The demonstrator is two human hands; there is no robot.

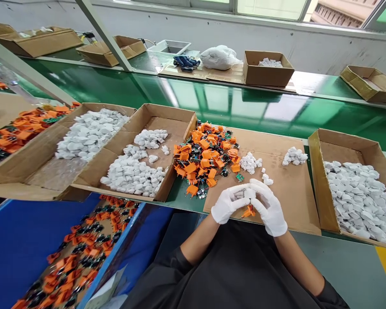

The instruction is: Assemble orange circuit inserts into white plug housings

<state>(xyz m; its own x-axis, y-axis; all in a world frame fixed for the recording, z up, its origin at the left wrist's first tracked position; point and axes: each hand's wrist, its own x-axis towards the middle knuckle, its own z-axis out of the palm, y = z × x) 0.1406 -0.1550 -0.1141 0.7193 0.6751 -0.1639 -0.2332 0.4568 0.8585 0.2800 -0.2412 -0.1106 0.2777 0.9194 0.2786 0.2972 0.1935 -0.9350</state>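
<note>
Both hands wear white gloves and meet over the front edge of a cardboard sheet (287,201). My left hand (230,202) and my right hand (270,207) are closed, their fingertips pinching a small white piece (250,193) between them. Just below the fingers is an orange plug housing (248,211); whether it hangs from the hands or lies on the sheet I cannot tell. Beyond the hands lie a few white pieces (251,163) and a small green circuit board (239,177). To their left is a heap of orange plug housings (209,154) mixed with boards and wires.
Cardboard trays (170,112) of white pieces stand at left, another cardboard box (318,180) of them at right. A blue bin (28,240) at lower left holds orange housings. Behind runs a green conveyor (193,96); its far ledge carries boxes, a white bag (220,58) and blue gloves (186,62).
</note>
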